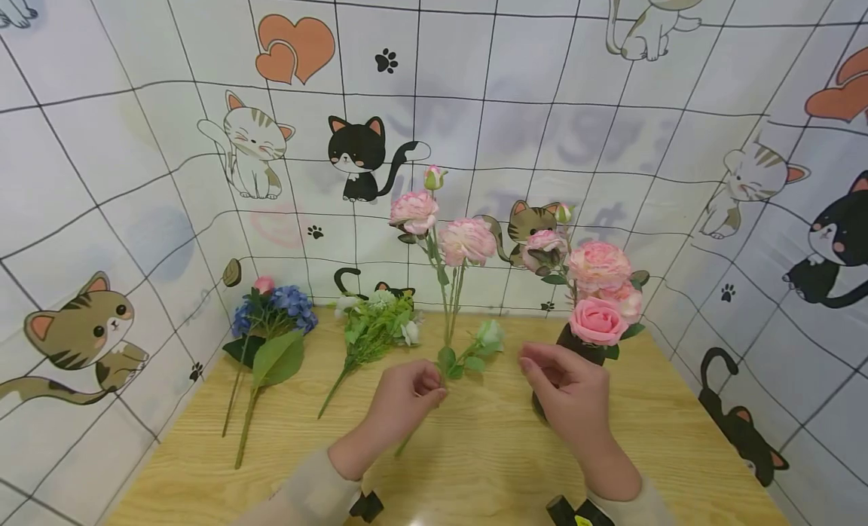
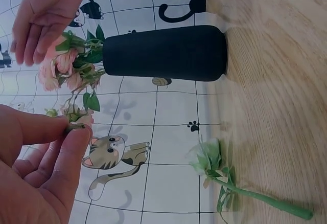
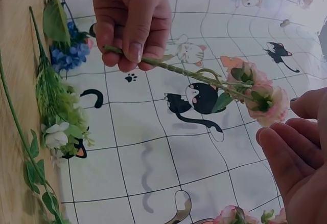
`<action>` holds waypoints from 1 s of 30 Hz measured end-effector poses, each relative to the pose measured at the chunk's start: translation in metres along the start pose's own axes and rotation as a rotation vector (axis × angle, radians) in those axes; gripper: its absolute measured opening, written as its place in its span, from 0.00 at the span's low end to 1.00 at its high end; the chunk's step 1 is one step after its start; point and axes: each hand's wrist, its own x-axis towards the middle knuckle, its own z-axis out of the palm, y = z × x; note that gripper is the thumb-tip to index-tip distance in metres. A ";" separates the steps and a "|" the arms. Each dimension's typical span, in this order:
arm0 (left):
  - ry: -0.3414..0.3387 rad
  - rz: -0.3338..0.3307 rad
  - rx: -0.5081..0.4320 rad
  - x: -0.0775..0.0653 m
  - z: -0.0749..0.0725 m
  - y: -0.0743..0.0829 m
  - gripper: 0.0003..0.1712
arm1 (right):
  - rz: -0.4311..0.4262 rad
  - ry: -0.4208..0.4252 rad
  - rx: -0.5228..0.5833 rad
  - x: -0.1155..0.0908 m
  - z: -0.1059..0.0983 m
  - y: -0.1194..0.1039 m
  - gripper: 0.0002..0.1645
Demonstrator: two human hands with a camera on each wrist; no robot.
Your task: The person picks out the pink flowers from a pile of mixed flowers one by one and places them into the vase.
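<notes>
My left hand (image 1: 410,394) pinches the lower stem of a pink flower spray (image 1: 468,241) between thumb and fingertips. This spray stands upright above the table, with two ruffled blooms and a bud on top. In the right wrist view its stem (image 3: 179,70) runs from the left hand's fingers toward the blooms. My right hand (image 1: 573,390) holds nothing; its fingers are loosely bent in front of the dark vase (image 2: 166,53). Several pink flowers (image 1: 600,266) stand in that vase, which the right hand partly hides in the head view.
A pale green rose (image 1: 490,336) lies on the wooden table (image 1: 488,466) behind the left hand. Farther left lie a green spray with white flowers (image 1: 380,326) and blue hydrangeas (image 1: 291,307) with long stems. A cat-print cloth (image 1: 454,126) hangs behind and at both sides.
</notes>
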 end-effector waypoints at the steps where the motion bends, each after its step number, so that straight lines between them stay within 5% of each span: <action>1: -0.005 0.000 0.001 -0.001 0.001 0.001 0.04 | 0.010 -0.007 -0.002 -0.001 0.001 0.001 0.14; 12: -0.092 0.028 -0.032 -0.010 0.014 0.009 0.05 | 0.227 -0.061 -0.003 -0.004 0.009 0.004 0.14; 19: -0.131 0.038 -0.047 -0.013 0.024 0.007 0.06 | 0.277 -0.088 -0.033 -0.004 0.012 0.011 0.14; 30: -0.197 0.057 -0.079 -0.019 0.037 0.008 0.04 | 0.387 -0.156 0.174 -0.003 0.012 0.017 0.16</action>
